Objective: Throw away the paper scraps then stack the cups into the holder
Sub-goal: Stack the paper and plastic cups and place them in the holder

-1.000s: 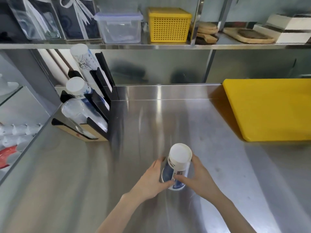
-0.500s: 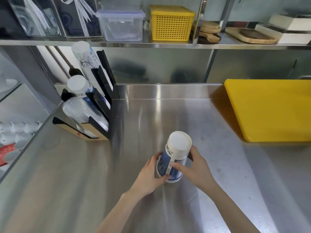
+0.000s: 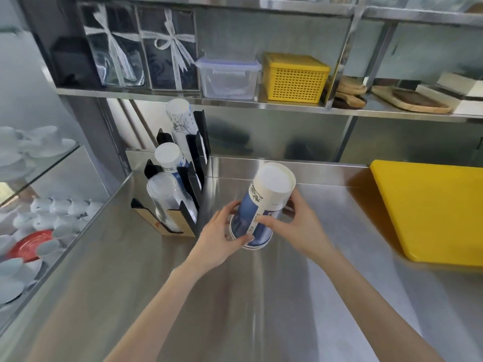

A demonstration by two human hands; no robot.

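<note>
A nested stack of blue and white paper cups (image 3: 264,205) is held upside down and tilted above the steel counter, white bottom uppermost. My left hand (image 3: 222,236) grips its lower left side and my right hand (image 3: 295,226) grips the right side, thumb across the front. To the left stands the black cup holder (image 3: 190,194) with three slanted slots: clear plastic cups (image 3: 167,202) in front, blue and white paper cups (image 3: 168,158) in the middle, tall white printed cups (image 3: 180,121) at the back. No paper scraps are in sight.
A yellow cutting board (image 3: 428,210) lies on the counter (image 3: 261,296) at the right. The shelf above carries a yellow basket (image 3: 294,77), a clear lidded box (image 3: 227,77), wrapped packages and wooden boards. White crockery sits behind glass at the left.
Both hands have lifted the cup stack off the counter and tilted it, carrying it up and toward the holder. The camera has tipped upward.
</note>
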